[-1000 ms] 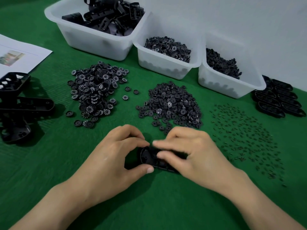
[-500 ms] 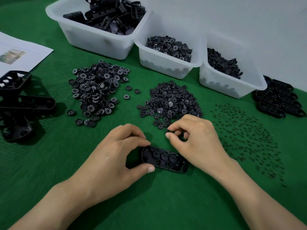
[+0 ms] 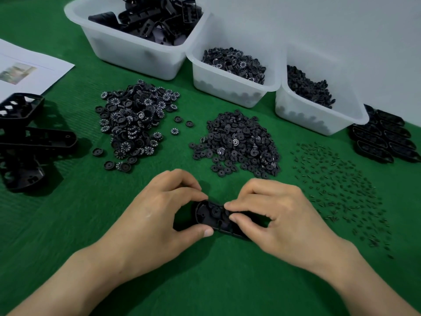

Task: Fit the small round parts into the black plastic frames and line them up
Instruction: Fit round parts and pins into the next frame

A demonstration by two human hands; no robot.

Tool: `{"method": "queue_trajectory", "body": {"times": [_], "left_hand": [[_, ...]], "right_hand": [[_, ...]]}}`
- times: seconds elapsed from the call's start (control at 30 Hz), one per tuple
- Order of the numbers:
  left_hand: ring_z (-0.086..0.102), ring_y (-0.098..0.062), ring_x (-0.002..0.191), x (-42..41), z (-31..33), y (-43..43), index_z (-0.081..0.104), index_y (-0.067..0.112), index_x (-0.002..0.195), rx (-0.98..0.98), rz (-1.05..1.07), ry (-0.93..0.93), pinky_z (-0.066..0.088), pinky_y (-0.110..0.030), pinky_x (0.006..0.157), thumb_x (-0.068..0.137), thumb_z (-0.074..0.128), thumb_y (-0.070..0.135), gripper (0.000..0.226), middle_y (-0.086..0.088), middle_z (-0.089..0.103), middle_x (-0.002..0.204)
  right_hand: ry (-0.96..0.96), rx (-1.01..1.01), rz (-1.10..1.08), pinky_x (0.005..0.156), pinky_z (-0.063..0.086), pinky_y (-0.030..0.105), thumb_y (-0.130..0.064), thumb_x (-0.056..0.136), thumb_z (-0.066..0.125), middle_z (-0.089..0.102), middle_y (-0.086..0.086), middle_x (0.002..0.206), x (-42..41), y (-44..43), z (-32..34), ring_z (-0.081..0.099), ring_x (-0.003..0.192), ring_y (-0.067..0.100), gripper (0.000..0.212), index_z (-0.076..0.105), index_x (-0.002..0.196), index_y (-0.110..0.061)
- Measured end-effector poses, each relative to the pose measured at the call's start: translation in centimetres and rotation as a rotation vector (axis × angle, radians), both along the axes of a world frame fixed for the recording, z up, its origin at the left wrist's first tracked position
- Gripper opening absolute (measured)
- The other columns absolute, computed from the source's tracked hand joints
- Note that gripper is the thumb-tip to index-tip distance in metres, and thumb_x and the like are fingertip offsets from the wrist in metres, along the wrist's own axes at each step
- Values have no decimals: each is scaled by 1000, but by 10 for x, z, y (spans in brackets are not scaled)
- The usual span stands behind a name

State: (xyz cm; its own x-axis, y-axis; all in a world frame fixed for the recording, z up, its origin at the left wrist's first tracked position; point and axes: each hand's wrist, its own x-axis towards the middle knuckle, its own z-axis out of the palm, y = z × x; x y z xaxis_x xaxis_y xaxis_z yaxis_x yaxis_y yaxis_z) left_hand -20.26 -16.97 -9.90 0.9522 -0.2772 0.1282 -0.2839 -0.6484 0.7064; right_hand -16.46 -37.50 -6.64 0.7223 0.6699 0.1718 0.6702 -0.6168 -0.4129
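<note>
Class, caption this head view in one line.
Left hand holds a black frame; right hand pinches at its discs.

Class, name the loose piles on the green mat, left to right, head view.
Stacked black plastic frames → heap of numbered black wheels → heap of plain black discs → scattered tiny black pins

Single wide-angle view, worn on the head. Looks forward and down, close over the left hand [image 3: 157,215] and right hand [image 3: 280,215], gripping the frame [image 3: 208,213] low at centre. Beyond the grip: piles [image 3: 239,144], then bins [image 3: 227,87], then wall [image 3: 319,23] at top edge.
</note>
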Motion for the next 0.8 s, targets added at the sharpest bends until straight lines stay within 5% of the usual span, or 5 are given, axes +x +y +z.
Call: {"method": "queue_trajectory", "body": {"times": [0.67, 0.8], "left_hand": [[46, 2, 99, 0, 0, 0, 67, 25, 101, 16, 1, 9, 31, -5, 87, 67, 54, 60, 50, 19, 50, 102], [46, 2, 99, 1, 0, 0, 67, 25, 101, 15, -3, 10, 30, -4, 87, 67, 54, 60, 50, 20, 49, 102]], "right_hand": [[-150, -138, 106, 48, 48, 30, -20, 83, 68, 58, -1, 72, 1, -2, -2, 53, 57, 16, 7, 73, 85, -15], [-22, -102, 84, 55, 51, 28, -24, 80, 68, 63, -6, 76, 5, -1, 3, 58, 62, 9, 14, 74, 92, -19]]}}
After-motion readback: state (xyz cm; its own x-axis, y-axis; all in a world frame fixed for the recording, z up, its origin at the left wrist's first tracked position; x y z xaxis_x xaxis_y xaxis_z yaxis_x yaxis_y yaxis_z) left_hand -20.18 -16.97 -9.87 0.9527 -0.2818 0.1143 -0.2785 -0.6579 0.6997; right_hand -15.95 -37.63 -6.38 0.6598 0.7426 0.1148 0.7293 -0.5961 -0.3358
